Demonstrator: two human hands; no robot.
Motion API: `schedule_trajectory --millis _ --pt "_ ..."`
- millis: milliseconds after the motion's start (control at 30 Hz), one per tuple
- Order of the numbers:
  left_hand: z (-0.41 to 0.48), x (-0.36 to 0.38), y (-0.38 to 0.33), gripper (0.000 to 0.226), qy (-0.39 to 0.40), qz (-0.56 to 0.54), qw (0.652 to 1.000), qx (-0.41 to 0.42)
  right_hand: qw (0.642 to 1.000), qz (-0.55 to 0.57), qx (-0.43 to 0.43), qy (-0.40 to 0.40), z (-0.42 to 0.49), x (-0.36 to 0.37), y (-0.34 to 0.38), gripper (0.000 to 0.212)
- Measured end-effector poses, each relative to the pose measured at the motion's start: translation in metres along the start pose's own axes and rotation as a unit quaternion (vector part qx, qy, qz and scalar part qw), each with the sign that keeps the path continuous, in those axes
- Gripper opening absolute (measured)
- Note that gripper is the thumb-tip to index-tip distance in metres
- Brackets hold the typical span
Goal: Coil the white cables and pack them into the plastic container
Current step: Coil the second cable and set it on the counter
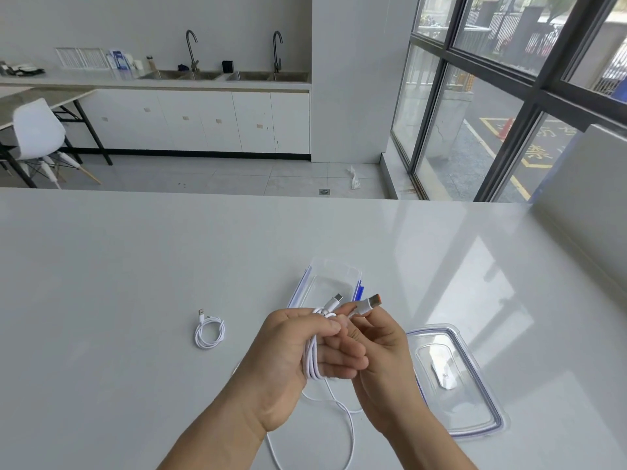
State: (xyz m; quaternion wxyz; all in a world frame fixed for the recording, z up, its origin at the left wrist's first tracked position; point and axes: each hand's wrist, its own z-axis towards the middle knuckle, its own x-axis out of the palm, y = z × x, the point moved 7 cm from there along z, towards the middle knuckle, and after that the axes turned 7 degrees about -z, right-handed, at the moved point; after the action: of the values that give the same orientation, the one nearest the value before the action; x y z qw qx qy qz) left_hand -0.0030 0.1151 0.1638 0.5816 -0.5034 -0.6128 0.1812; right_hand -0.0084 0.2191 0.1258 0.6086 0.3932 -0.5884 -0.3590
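Office break room: twin sinks (pixel 183 75), white cabinets (pixel 203 120), chair (pixel 37 130), street-facing windows (pixel 475 106).

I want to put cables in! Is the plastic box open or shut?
Open. The lid lies on the table, apart from the container.

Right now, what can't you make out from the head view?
Head view:
- Plastic container: near end behind left hand and right hand.
- Loose white cable: runs off the bottom edge.
- Cable bundle: loop count hidden by left fingers.
- Coiled cable on table: second plug too small.
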Motion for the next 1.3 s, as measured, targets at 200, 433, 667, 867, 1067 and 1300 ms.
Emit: schedule_trajectory --millis 200,433,667,867,1067,1300 --pt "0.001 -0.023 -0.02 0.009 -0.151 0.159 0.966 0.138 0.996 -0.051 -0.063 -0.037 0.006 -0.015 0.011 0.045" --pt "0.009 -0.04 -0.014 0.01 -0.125 0.317 0.938 0.067 0.989 -0.132 -0.038 -0.064 0.011 -0.035 0.019 0.023" --pt "0.009 -0.042 -0.003 0.02 -0.14 0.25 0.957 0.051 0.982 -0.174 -0.001 -0.069 0.008 -0.039 0.024 0.012" --pt "0.009 -0.044 -0.007 0.023 -0.143 0.229 0.961 0.065 0.978 -0.183 0.011 -0.103 0.005 -0.053 0.033 0.017" --pt "0.009 -0.038 -0.005 0.023 -0.128 0.211 0.968 0.054 0.849 -0.528 0.014 0.008 0.007 -0.05 0.033 0.026" --pt "0.008 -0.037 -0.003 0.02 -0.121 0.241 0.962 0.038 0.885 -0.438 0.024 0.155 0.001 -0.031 0.029 0.04"
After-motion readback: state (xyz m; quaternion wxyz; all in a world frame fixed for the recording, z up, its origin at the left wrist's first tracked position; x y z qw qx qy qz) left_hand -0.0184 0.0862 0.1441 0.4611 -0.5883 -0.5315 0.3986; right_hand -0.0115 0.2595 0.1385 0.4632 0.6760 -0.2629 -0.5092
